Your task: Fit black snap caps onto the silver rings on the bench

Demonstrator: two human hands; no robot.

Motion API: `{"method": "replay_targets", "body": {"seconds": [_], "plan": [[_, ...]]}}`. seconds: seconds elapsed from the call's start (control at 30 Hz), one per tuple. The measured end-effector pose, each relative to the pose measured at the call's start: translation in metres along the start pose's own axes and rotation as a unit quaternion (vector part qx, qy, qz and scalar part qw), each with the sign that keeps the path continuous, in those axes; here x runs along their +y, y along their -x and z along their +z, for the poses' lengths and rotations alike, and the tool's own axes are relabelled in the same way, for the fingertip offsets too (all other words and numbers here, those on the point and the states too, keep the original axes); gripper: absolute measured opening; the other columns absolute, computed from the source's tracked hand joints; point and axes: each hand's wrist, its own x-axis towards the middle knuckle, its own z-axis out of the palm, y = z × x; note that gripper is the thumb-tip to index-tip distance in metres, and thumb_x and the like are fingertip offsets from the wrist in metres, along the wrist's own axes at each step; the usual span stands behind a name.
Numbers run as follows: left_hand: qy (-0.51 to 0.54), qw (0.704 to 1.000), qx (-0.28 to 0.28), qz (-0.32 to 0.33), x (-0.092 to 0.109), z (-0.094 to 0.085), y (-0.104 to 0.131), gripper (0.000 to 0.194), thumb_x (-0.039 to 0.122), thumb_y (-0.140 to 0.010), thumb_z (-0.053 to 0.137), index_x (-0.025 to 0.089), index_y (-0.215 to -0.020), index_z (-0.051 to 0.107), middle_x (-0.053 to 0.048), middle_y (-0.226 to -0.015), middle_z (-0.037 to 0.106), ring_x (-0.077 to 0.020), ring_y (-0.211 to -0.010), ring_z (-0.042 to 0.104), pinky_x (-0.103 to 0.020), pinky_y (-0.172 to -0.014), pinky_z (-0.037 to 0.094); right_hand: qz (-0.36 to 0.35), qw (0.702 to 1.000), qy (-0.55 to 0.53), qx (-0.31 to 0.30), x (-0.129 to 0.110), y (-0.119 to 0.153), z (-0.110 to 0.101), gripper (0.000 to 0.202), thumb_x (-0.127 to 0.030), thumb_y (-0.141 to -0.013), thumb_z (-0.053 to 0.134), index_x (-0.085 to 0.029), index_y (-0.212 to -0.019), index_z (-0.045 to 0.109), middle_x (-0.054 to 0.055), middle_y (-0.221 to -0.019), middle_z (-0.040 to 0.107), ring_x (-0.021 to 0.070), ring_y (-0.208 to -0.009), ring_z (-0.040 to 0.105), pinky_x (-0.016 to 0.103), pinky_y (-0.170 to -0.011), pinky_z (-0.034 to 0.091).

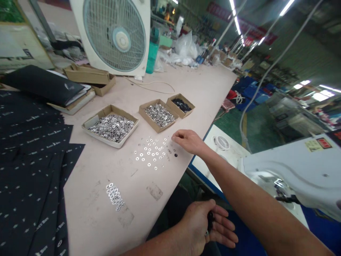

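My left hand (198,224) is cupped beyond the table's front edge, with small black pieces (210,221) in its palm. Over the table, my right hand (188,140) has its fingertips pinched together at the right side of the scattered metal rings; what they hold, if anything, is too small to make out. Silver rings (153,154) lie loose on the tabletop, and one black piece (176,155) sits just below my right hand. Nearer me, a tight group of rings (114,196) lies in rows. Behind are a box of silver pieces (160,115) and a box of black pieces (181,105).
A wide box (117,144) of silver parts stands left of centre. Dark printed fabric (32,170) covers the table's left side. A fan (115,35), a teal bottle (152,57) and a black folder (45,85) are behind. A white sewing machine (287,167) is at right.
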Motion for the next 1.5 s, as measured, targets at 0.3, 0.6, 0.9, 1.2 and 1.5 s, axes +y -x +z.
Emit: {"method": "replay_targets", "body": {"seconds": [0.3,0.6,0.9,1.2,1.5], "plan": [[-0.001,1.000,0.020,-0.012,0.001,0.003,0.001,0.048,0.031,-0.099,0.019,0.003,-0.094,0.058,-0.015,-0.078,0.062,-0.0231,-0.062,0.066,-0.032,-0.058,0.053,0.018,0.999,-0.037,-0.032,0.024,0.006,0.010,0.014,-0.023,-0.087,0.060,-0.016,-0.085,0.072,0.003,-0.081,0.070,0.0147,-0.073,0.060,0.025,-0.066,0.039],[0.015,1.000,0.021,0.012,0.003,-0.001,0.001,0.045,0.035,-0.099,0.028,0.003,-0.095,0.060,-0.016,-0.081,0.064,-0.0241,-0.066,0.067,-0.032,-0.060,0.054,0.057,0.996,-0.043,0.044,0.030,0.007,0.013,0.012,-0.025,-0.086,0.065,-0.016,-0.081,0.071,0.001,-0.076,0.068,0.0134,-0.068,0.057,0.025,-0.065,0.039],[0.080,0.978,0.138,0.132,0.016,0.003,0.000,0.038,0.036,-0.098,0.042,0.005,-0.100,0.063,-0.014,-0.085,0.066,-0.0230,-0.072,0.066,-0.033,-0.064,0.056,0.055,0.993,-0.104,0.005,0.008,0.136,-0.011,0.015,-0.032,-0.086,0.066,-0.021,-0.095,0.073,-0.001,-0.078,0.066,0.0133,-0.067,0.057,0.025,-0.062,0.043],[0.141,0.954,0.216,0.155,0.024,0.002,0.000,0.026,0.034,-0.097,0.051,0.012,-0.089,0.063,-0.007,-0.083,0.064,-0.0149,-0.069,0.062,-0.022,-0.057,0.047,0.075,0.993,0.026,-0.092,-0.007,0.185,-0.006,0.033,-0.024,-0.080,0.073,-0.028,-0.112,0.067,-0.002,-0.084,0.064,0.0145,-0.073,0.058,0.025,-0.066,0.041],[0.149,0.955,0.196,0.163,0.028,0.001,0.003,0.029,0.032,-0.099,0.048,0.009,-0.093,0.064,-0.011,-0.091,0.067,-0.0158,-0.071,0.063,-0.022,-0.057,0.045,0.027,0.986,0.073,-0.145,-0.012,0.179,0.000,0.019,-0.015,-0.084,0.060,-0.025,-0.099,0.067,0.001,-0.093,0.068,0.0187,-0.089,0.063,0.027,-0.074,0.045]]}}
